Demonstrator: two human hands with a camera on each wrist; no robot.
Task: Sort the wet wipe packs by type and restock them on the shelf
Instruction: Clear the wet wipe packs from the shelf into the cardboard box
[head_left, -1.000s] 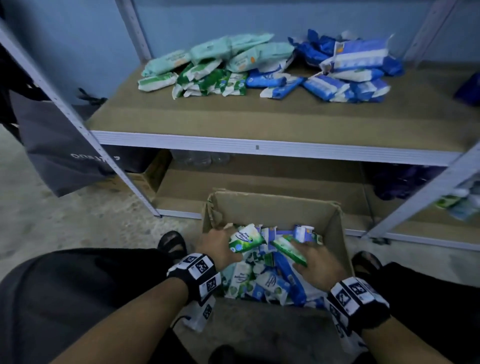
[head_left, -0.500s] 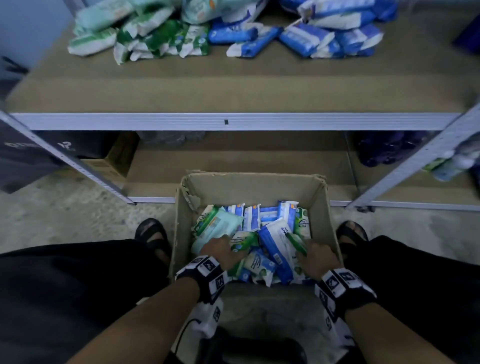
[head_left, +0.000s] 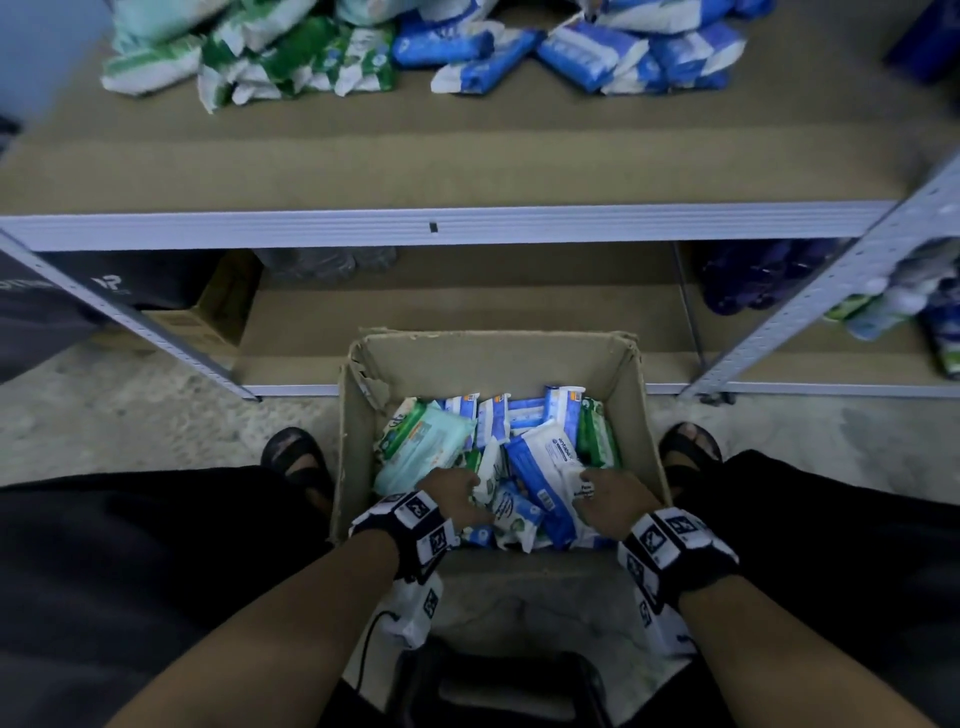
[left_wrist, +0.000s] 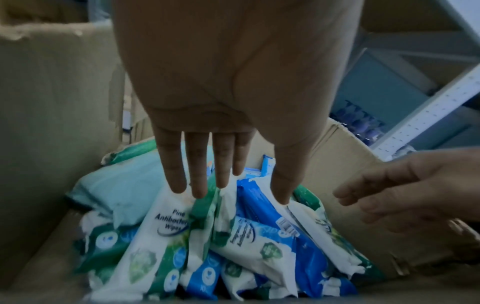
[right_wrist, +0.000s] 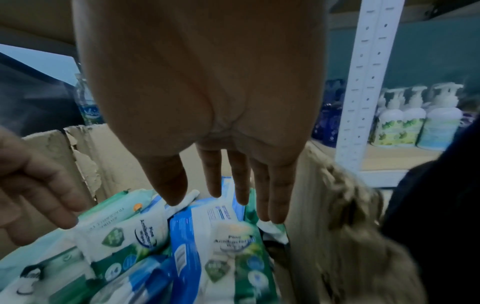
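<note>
Both hands work inside the open brown cardboard box (head_left: 498, 364), the landmark for every position given below. Left hand (head_left: 453, 496) is at the near-left of the box interior, fingers straight and released, fingertips (left_wrist: 179, 185) touching the upper ends of the green-and-white pine antibacterial wipe packs (left_wrist: 161, 232); it grasps nothing. Right hand (head_left: 608, 499) is at the near-right of the interior, beside the right wall, fingers likewise extended and released, fingertips (right_wrist: 275, 214) resting on a blue-and-white wipe pack (right_wrist: 197, 226); it also holds nothing. Box contents are mixed: green-and-white packs, blue-and-white packs and one larger pale mint-green soft pack (head_left: 421, 452) at the far-left of the interior, all jumbled together. Beyond the box and above it, the brown board shelf with a grey metal front rail (head_left: 467, 171) carries stock already grouped: mint and green packs (head_left: 291, 62) to the left, blue packs (head_left: 587, 52) to the right. Judged from this layout, sorting is partly complete; the box remains well filled, so many packs are still to be separated by type and moved up to the matching shelf group. Neither hand has yet selected a pack for the next transfer.
</note>
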